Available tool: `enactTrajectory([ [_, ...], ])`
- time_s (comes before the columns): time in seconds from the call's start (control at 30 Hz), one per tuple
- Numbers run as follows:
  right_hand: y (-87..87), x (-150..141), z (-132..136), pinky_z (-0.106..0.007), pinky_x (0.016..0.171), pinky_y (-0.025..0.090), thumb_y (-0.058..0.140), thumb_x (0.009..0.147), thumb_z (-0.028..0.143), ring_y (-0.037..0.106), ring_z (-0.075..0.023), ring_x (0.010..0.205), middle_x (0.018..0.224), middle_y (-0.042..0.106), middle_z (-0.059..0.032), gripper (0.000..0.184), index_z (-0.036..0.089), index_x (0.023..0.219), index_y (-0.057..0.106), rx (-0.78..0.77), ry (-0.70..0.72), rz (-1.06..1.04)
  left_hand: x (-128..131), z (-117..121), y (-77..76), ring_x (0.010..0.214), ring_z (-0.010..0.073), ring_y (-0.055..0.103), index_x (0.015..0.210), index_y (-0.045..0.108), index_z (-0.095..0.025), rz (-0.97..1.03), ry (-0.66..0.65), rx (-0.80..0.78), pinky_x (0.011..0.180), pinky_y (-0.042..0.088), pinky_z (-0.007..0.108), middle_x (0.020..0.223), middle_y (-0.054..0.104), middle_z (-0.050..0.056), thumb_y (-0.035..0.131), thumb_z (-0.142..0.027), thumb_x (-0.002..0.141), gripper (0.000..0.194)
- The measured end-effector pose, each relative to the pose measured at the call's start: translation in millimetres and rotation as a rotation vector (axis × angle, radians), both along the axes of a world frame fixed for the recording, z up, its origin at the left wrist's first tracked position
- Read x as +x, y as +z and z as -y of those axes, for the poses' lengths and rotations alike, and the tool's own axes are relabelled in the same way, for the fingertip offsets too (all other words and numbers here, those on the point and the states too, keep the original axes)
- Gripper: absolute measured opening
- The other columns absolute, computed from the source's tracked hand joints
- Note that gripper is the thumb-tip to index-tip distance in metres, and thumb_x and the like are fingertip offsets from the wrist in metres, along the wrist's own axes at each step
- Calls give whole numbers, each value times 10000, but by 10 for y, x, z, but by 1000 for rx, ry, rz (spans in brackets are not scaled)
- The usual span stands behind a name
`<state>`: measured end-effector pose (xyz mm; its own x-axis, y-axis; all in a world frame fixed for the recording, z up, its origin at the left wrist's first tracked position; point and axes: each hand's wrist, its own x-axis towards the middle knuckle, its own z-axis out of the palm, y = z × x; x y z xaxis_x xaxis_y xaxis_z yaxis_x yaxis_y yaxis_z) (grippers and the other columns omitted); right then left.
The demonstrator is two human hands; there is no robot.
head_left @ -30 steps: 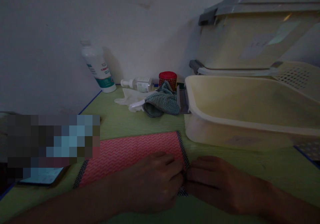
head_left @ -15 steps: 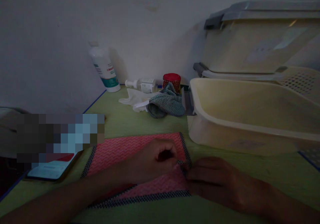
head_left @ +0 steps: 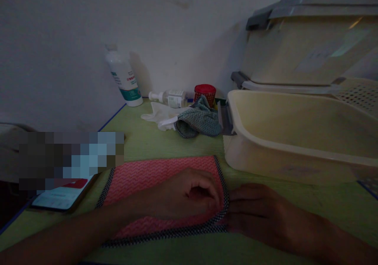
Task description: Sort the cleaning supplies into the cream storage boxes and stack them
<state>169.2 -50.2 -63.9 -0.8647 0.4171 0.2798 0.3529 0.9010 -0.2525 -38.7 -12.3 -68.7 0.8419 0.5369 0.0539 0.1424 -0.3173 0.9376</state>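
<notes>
Left hand (head_left: pixel 190 196) has moved slightly right and nearer the right end of the pink cloth (head_left: pixel 156 168) since the last frame; the raised near-right part now sits lower, its checked hem curving past the fingertips. Right hand (head_left: pixel 270 215) about the same, lower right of centre.

Left grip: thumb and fingers curled toward each other in a ring, tips down at the cloth; can't tell if fabric is pinched. Right grip: fingers straight, pressed together, tips at the cloth's right edge; thumb hidden, can't tell if it pinches.

Cloth lies lower centre, black-and-white checked border, left forearm across it. Surface: light green table (head_left: pixel 159 145), faint wood grain, blue edging at left and lower right. Room dim. Pale wall (head_left: pixel 177 40) behind, scuff near top centre, shadows beside the items.

Left: phone (head_left: pixel 57 198), screen lit, blurred blocks over part of it. Upper left of centre: white bottle (head_left: pixel 126 80) with teal band, upright by the wall. Centre: pump bottle (head_left: pixel 176 99) on its side, red-lidded container (head_left: pixel 204 93), whitish plastic item (head_left: pixel 165 114), grey-blue cloth (head_left: pixel 199 119). Right: open cream bin (head_left: pixel 265 158), lidded bin (head_left: pixel 292 56) behind, perforated basket (head_left: pixel 358 95) at the right edge.
</notes>
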Motion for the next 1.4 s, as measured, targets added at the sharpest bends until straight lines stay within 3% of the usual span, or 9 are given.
enactTrajectory([
  [0.1,6,13,-17,-266,626,426,284,958,153,528,-134,725,792,651,-34,381,139,801,631,12,50,-14,-1,21,-10,758,102,552,786,670,-147,-55,-46,123,672,443,191,808,608,15,550,-86,758,138],
  [0.27,0,29,-21,-237,533,356,433,910,146,471,-107,634,699,575,-13,260,142,691,572,-94,-52,-33,-21,71,-51,830,101,572,867,690,-146,-104,-116,253,724,459,175,884,613,34,557,-124,811,146],
  [0.43,-30,39,0,-239,551,357,385,943,203,481,-103,630,675,560,-14,324,153,690,582,-121,-80,-55,-32,85,-65,903,105,560,901,676,-158,-85,-141,400,789,455,187,952,601,45,533,-164,846,153],
  [0.67,-8,27,8,-257,564,361,311,965,235,464,-114,622,664,569,-17,416,158,675,599,7,-83,-21,5,58,-15,976,124,528,903,630,-151,-111,-223,597,914,390,228,996,616,44,479,-196,887,159],
  [0.83,-34,40,-16,-255,577,370,255,975,237,471,-114,620,654,569,-12,466,153,656,583,42,-47,-24,-15,69,-61,939,140,524,896,600,-156,-138,-199,660,859,405,231,972,611,34,530,-284,859,151],
  [0.93,-54,42,-23,-258,586,379,254,974,244,482,-120,632,666,577,-12,470,153,646,578,36,-56,-13,-22,107,-101,902,182,521,888,587,-140,-158,-155,724,817,423,279,979,599,60,625,-398,756,292],
  [1.0,-56,32,-26,-255,587,389,261,972,240,490,-123,643,679,587,-14,459,151,663,588,16,-55,-11,-13,137,-108,862,178,522,842,584,-143,-190,-136,770,786,426,287,948,599,60,592,-332,774,202],
  [1.13,-33,11,-24,-242,623,420,270,969,250,527,-124,693,729,615,-18,424,148,759,624,-78,-73,-17,11,166,-86,837,146,527,795,576,-151,-173,-82,716,744,429,247,904,591,46,507,-141,782,70],
  [1.4,-39,11,-3,-237,616,426,346,948,302,538,-125,665,717,600,-15,345,168,770,609,-140,-132,-16,25,198,-28,780,93,531,783,597,-132,-86,5,522,656,425,173,864,574,28,520,-65,756,105],
])
